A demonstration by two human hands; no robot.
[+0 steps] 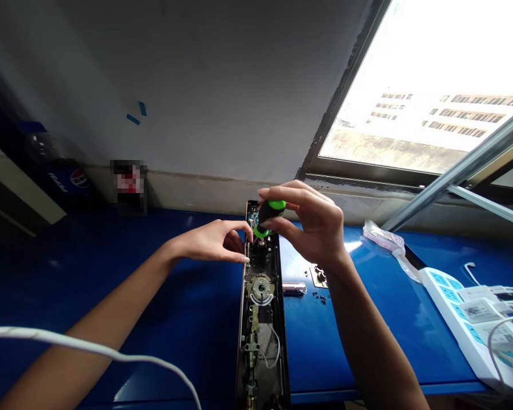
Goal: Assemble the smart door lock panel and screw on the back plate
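A long narrow black device casing (263, 319) lies open on the blue table, its inner parts exposed. Inside are a round metal disc (261, 288), a thin white wire (277, 347) and a small circuit board at the far end. My right hand (314, 222) grips a black and green screwdriver (270, 218) between thumb and fingers, tilted down into the far part of the casing. Its tip is too small to make out. My left hand (216, 242) has thumb and fingertips curled against the casing's left edge, holding it there.
Right of the casing lie several small dark screws (320, 298), a metal plate (318, 276) and a wrapped cylinder (294, 289). A white power strip (448, 307) with plugs and a plastic bag (385, 239) sit farther right. A white cable (123, 357) crosses the left foreground; a Pepsi bottle (64, 176) stands back left.
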